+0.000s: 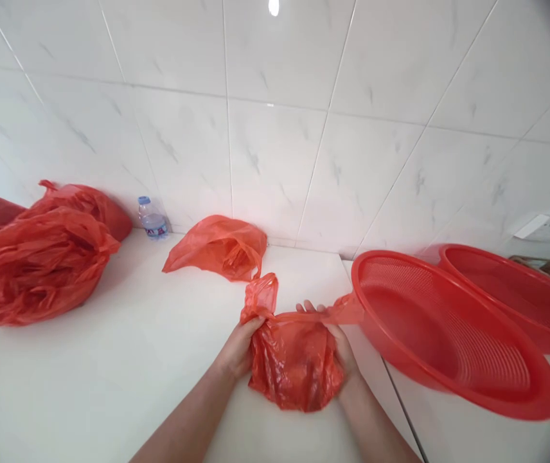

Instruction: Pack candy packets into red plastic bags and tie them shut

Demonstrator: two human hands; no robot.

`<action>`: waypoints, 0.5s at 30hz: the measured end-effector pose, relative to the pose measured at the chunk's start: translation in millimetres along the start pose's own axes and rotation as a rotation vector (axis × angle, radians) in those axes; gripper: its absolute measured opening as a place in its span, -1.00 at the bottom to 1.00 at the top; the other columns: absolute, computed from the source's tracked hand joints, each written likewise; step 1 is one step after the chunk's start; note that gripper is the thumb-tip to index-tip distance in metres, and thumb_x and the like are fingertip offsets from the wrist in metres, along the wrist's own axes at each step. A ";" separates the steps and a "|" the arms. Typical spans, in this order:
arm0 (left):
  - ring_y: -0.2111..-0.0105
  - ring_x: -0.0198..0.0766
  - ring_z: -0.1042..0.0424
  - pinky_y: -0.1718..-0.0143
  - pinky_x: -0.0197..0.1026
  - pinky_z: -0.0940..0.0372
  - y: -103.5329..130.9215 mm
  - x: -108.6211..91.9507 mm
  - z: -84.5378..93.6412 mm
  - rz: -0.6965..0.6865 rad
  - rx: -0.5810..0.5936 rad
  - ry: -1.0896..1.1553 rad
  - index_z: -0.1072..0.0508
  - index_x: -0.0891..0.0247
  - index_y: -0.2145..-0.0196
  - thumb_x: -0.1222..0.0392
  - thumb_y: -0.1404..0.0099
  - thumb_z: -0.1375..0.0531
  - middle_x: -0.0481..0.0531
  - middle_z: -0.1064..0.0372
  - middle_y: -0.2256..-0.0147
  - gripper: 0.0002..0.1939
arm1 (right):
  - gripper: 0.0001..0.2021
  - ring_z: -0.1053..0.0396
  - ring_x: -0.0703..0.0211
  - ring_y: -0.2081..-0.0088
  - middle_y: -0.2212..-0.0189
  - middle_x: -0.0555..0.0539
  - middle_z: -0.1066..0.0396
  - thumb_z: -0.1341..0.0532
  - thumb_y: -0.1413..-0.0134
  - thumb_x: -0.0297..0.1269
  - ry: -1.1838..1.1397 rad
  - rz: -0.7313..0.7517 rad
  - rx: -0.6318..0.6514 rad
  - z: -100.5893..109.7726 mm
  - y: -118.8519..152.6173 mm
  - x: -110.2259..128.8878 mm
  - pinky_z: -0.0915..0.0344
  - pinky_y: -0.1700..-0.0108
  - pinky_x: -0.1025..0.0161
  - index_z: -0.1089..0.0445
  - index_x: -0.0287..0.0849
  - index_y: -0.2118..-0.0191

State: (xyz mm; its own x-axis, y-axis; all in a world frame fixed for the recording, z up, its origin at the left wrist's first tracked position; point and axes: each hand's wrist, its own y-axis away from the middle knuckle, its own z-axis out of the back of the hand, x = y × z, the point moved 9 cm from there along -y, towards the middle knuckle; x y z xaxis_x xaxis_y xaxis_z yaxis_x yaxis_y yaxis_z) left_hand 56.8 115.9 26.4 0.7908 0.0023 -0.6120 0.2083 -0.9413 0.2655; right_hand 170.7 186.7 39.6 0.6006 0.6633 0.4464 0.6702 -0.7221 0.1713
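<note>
Between my two hands is a red plastic bag (297, 366), bulging with contents that I cannot make out through the film. My left hand (242, 347) grips its left side, thumb near the upper edge. On the opposite side my right hand (345, 350) holds it, with some fingertips showing behind the top rim. One bag handle sticks up at the left; the other stretches right toward a red plastic basket (410, 321). Just behind lies another red plastic bag (220, 247), loose and crumpled on the white table (159, 373).
Large bunched red bags (38, 257) fill the left side. A water bottle (152, 218) stands by the tiled wall (275, 167). At right, a second red basket (511, 289) sits behind the first, near a wall socket (545, 226). A seam (403, 405) runs between table sections.
</note>
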 end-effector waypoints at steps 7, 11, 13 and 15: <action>0.20 -0.08 -0.45 0.10 -0.06 -0.30 -4.5 8.9 -12.5 0.086 0.084 0.213 -0.44 0.34 0.35 0.20 -0.18 -0.17 0.17 -0.43 0.24 -0.86 | -0.94 -0.26 0.29 0.47 0.59 0.11 -0.19 -0.20 -0.06 -0.25 -0.036 -0.108 0.057 -3.0 -6.9 -6.0 -0.32 0.27 0.25 -0.34 -0.07 0.39; 0.34 -0.22 -0.44 0.23 -0.17 -0.32 -4.5 4.3 -9.2 0.071 0.067 0.271 -0.35 0.29 0.50 0.23 -0.17 -0.18 0.04 -0.37 0.38 -0.87 | -0.78 -0.30 0.27 0.35 0.47 0.09 -0.25 -0.21 -0.08 -0.16 0.063 -0.107 0.069 -10.0 -4.0 -7.8 -0.30 0.18 0.22 -0.35 -0.02 0.13; 0.33 -0.25 -0.42 0.21 -0.20 -0.31 -4.2 0.5 -6.6 0.056 0.055 0.284 -0.35 0.29 0.48 0.21 -0.17 -0.21 0.02 -0.36 0.40 -0.86 | -0.76 -0.30 0.28 0.34 0.45 0.09 -0.26 -0.26 -0.05 -0.22 0.158 -0.136 0.066 -8.7 -4.1 -11.7 -0.28 0.18 0.25 -0.35 -0.04 0.12; 0.31 -0.25 -0.42 0.18 -0.21 -0.30 -4.2 -2.2 -4.0 0.042 0.032 0.260 -0.36 0.30 0.44 0.23 -0.14 -0.26 0.01 -0.36 0.41 -0.87 | -0.85 -0.28 0.29 0.37 0.49 0.08 -0.25 -0.28 -0.03 -0.23 0.240 -0.165 0.055 -5.1 -5.3 -14.5 -0.27 0.22 0.27 -0.37 -0.09 0.26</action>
State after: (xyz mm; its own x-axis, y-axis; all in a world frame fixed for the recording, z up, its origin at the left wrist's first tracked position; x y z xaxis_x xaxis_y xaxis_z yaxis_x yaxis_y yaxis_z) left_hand 56.5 121.2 29.6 0.9207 0.0459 -0.3875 0.1571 -0.9526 0.2604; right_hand 156.2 179.8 36.6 0.3657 0.7009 0.6124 0.7768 -0.5923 0.2140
